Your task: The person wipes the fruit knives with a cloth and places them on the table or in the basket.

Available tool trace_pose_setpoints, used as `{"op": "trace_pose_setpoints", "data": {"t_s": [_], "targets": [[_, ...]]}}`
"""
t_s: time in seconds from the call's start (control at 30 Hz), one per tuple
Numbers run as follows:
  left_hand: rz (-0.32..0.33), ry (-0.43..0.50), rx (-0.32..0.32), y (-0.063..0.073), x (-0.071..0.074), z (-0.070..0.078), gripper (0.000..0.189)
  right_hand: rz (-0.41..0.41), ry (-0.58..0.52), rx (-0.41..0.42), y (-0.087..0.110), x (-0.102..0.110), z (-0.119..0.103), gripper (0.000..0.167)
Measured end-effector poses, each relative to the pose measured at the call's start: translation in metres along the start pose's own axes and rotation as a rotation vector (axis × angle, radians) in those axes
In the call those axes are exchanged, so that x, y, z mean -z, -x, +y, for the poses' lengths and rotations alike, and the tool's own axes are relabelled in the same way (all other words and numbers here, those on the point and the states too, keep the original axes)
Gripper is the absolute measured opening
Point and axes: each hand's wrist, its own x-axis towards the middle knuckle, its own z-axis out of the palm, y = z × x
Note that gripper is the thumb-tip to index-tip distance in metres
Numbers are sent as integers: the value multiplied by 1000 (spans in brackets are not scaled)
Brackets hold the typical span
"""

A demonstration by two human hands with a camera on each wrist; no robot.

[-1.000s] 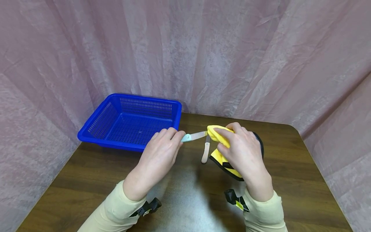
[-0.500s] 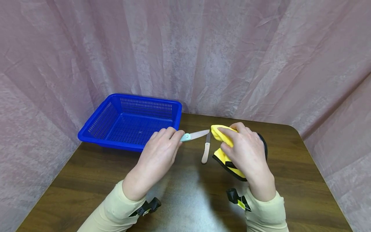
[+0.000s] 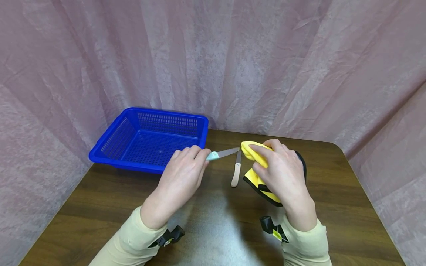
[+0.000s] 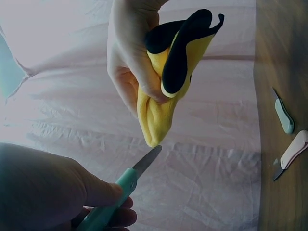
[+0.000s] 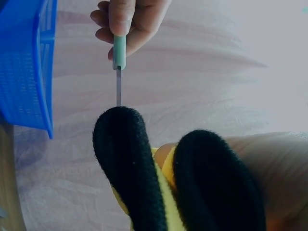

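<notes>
My left hand (image 3: 181, 176) grips a small mint-handled folding knife (image 3: 213, 156), its blade out and pointing right. The thumb lies along the handle in the left wrist view. My right hand (image 3: 283, 171) pinches a folded yellow cloth (image 3: 254, 154) with black edging. The cloth's bunched end is at the blade tip; in the left wrist view the tip (image 4: 156, 150) appears to touch it or nearly so. Below on the table lies a cream-handled knife (image 3: 236, 175) with its blade out. A second mint-handled knife (image 4: 284, 116) rests near it, visible in the left wrist view.
A blue plastic basket (image 3: 166, 112) with slotted walls stands at the back left of the wooden table (image 3: 336, 199), just beyond my left hand. Pink curtains (image 3: 233, 66) hang behind the table and along its sides.
A second ago the cloth covered the blade tip. It slid right off the tip, then came slightly back left. The left hand has barely shifted, still holding the knife.
</notes>
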Motion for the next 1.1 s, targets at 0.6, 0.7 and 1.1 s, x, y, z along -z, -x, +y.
{"op": "trace_pose_setpoints", "data": {"t_s": [0.6, 0.7, 1.1], "targets": [[24, -4, -9, -2, -4, -1, 10, 20, -8, 20, 1, 2, -2, 51], [26, -17, -10, -2, -5, -1, 8, 21, -15, 23, 1, 2, -3, 51], [28, -48, -7, -1, -8, -3, 12, 10, -23, 30, 2, 2, -6, 55]]}}
